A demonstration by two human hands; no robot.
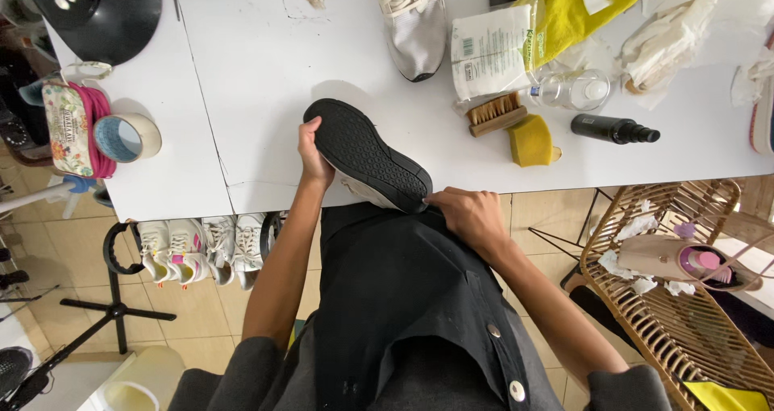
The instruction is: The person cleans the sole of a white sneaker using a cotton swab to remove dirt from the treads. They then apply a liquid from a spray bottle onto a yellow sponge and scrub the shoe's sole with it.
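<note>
While the person is looking straight down from above, both bare hands are holding a shoe (367, 154) turned sole-up at the near edge of a white table (266, 72). The shoe's black ridged sole is facing the camera, and its long axis is running diagonally, from upper left on the table down to lower right, where it is overhanging the edge above the person's dark apron. The left hand (313, 154) is gripping the upper left end, thumb lying on the sole and fingers curled underneath out of sight. The right hand (472, 216) is closing on the lower right end, fingertips pinching the rim; how tightly is hard to tell. Each hand is touching its own end, so neither is nearer. Beyond the shoe, further up the table, a grey and white sneaker (413, 20) is lying. To the shoe's right are sitting a wooden brush (496, 112), a yellow sponge (530, 141), a black spray bottle (614, 129), a clear glass jar (574, 88) whose contents cannot be made out, a white packet and a yellow cloth (576, 8). Left of the shoe, a roll of tape (125, 137) is resting beside a floral pouch (68, 129). Below and right of the shoe, off the table, a wicker basket (685, 314) is holding crumpled tissues and a pink-capped bottle. Under the table, left of the shoe, pale sneakers (197, 250) are standing in a row.
</note>
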